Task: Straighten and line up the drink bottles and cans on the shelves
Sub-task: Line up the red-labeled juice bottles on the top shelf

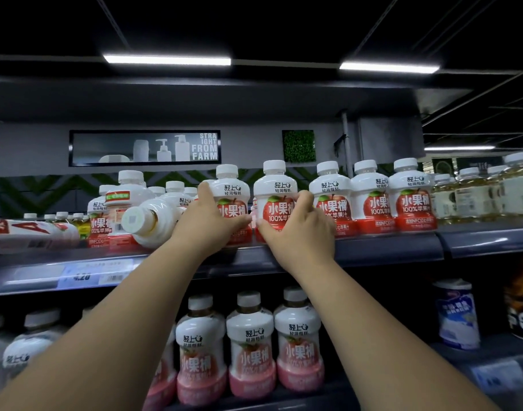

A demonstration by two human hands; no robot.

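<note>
White apple juice bottles with red labels stand in a row on the upper shelf (387,243). My left hand (208,222) grips one upright bottle (232,191) at its label. My right hand (298,225) grips the neighbouring upright bottle (275,192), thumb at its left side and fingers round its right. To the left, one bottle (153,219) of the same kind lies tipped over, its cap pointing toward me. Three more apple bottles (370,197) stand upright to the right of my hands.
A long red-and-white bottle (25,232) lies flat at the far left of the upper shelf. Pale yellow drink bottles (473,197) stand at the right. The lower shelf holds pink-label bottles (249,348) and a blue-and-white container (457,314). Price tags (85,274) line the shelf edge.
</note>
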